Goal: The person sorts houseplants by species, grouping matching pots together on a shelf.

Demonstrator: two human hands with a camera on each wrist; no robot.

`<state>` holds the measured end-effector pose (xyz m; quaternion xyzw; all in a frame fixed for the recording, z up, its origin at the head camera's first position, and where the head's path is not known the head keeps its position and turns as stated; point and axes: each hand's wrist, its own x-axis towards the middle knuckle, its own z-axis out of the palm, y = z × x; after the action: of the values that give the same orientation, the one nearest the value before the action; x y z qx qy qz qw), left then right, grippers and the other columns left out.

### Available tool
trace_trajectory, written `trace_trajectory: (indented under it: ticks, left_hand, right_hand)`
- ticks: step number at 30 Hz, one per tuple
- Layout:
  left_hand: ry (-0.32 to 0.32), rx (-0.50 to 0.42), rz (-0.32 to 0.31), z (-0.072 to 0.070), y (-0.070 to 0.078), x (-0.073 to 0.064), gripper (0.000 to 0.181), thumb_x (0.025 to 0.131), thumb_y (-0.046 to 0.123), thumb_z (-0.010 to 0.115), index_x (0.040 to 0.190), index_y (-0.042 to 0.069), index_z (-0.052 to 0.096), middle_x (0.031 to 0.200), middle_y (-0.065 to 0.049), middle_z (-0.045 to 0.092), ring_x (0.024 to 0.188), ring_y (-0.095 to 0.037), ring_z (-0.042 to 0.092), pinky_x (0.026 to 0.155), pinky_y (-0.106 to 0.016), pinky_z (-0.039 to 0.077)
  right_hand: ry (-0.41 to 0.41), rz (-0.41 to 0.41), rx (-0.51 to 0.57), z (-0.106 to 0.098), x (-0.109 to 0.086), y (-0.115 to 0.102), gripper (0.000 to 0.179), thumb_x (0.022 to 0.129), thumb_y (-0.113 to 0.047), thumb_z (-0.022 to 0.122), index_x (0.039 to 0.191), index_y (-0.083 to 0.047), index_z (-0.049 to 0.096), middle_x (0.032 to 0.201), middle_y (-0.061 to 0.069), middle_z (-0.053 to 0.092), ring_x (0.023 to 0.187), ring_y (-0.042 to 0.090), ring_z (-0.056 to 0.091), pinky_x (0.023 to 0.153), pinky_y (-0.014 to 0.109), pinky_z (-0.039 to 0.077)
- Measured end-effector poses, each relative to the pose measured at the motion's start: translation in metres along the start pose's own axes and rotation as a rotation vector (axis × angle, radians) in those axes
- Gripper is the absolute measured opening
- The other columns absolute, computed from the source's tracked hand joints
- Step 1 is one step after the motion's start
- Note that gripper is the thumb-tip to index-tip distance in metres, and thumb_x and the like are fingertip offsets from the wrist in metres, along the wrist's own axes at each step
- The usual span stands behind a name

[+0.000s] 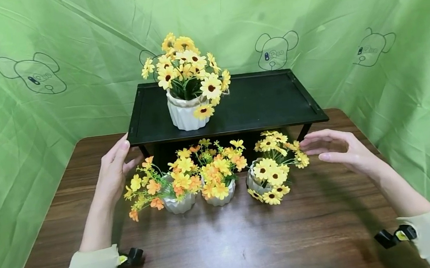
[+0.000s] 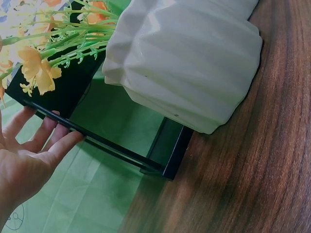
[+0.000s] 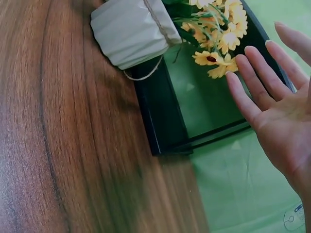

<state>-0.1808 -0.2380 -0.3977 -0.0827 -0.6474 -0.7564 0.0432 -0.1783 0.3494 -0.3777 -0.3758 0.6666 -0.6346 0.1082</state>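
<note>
At the left front corner of a black two-tier shelf rack (image 1: 263, 102), my left hand (image 1: 112, 172) grips the frame. Its thumb lies at the top's corner, and in the left wrist view its fingers (image 2: 60, 145) meet the thin side bar. My right hand (image 1: 338, 151) is held beside the rack's right front leg, fingers extended near the yellow daisies. In the right wrist view its palm is bare and nothing is held. A white pot of yellow daisies (image 1: 188, 112) stands on the top tier, left of centre.
Before the rack stand a left pot of orange and yellow flowers (image 1: 181, 204), a middle one (image 1: 222, 195) and a right pot of daisies (image 1: 258, 180). All are on the brown wooden table (image 1: 220, 252). Green curtains (image 1: 205, 11) surround the table's back and sides.
</note>
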Motion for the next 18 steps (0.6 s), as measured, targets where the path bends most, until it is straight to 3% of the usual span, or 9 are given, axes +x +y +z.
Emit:
trace_trajectory:
  ticks: [9,18]
  left_hand:
    - [0.002,0.018,-0.007,0.0,0.0,0.001,0.053,0.108,0.034,0.053,0.156,0.013,0.046,0.155,0.003,0.051,0.123,-0.013,0.057,0.097,-0.019,0.059]
    - [0.003,0.024,-0.014,0.0,0.001,0.0,0.053,0.108,0.035,0.053,0.156,0.014,0.045,0.16,0.001,0.047,0.125,-0.013,0.055,0.097,-0.019,0.059]
  right_hand:
    - [0.061,0.122,-0.059,-0.007,-0.01,0.013,0.057,0.092,0.024,0.051,0.147,0.02,0.034,0.137,0.033,0.058,0.123,0.032,0.067,0.1,0.034,0.061]
    - [0.054,0.226,-0.192,-0.008,-0.018,0.038,0.073,0.085,0.019,0.067,0.152,0.01,0.038,0.145,-0.003,0.06,0.13,0.007,0.06,0.105,0.026,0.057]
